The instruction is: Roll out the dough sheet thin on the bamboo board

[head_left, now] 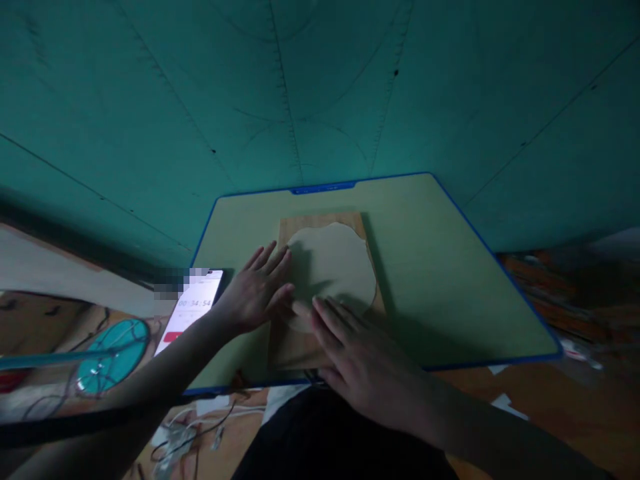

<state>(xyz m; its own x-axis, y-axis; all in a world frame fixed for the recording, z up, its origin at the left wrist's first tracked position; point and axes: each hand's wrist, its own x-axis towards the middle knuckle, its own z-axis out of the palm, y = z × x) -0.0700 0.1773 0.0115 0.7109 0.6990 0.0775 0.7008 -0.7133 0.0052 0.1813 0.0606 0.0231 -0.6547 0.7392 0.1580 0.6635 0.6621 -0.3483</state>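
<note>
A thin, pale sheet of what looks like dough or clay lies flat on a wooden board, its outline uneven. My left hand is open at the sheet's left edge, palm down, fingers stretched out. At the near edge is my right hand, open too, its fingers extended side by side with the tips over the sheet. Between the hands a small pale lump shows at the sheet's near left edge; I cannot tell whether it is a fold or a separate piece. Neither hand grips anything visible.
The board rests on a pale green tabletop with a blue rim. To the left, a phone displays a running timer. Beyond stands a green wall. A turquoise round object and cables lie lower left.
</note>
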